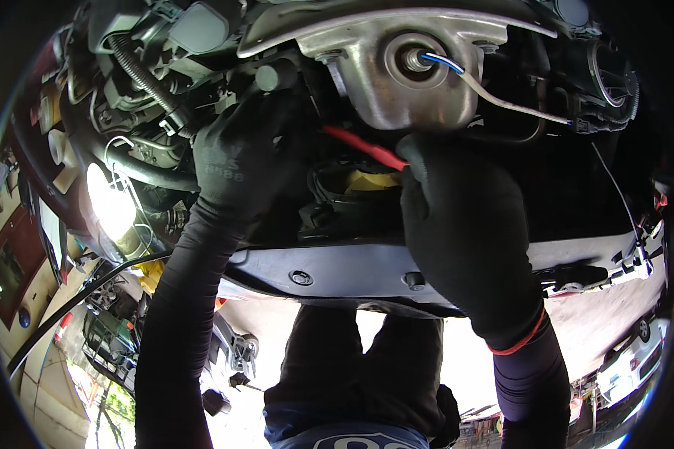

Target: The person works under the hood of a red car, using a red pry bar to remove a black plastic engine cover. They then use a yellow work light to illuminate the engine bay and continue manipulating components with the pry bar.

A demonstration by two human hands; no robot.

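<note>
My right hand, in a black glove, is closed on a slim red tool that looks like a handle or bar. The tool slants up and left into the engine bay, and its far end is lost in shadow. To its left, my left hand, also gloved in black, reaches in below a round grey cap. Its fingers blend into the dark parts there, so what they hold or touch is hidden. A metal heat shield stands just above and beyond my right hand, with a sensor in its round hole.
A pale wire runs from the sensor to the right. At the left glows a work lamp with a black cable. A grey front panel crosses below my hands. A ribbed hose lies upper left.
</note>
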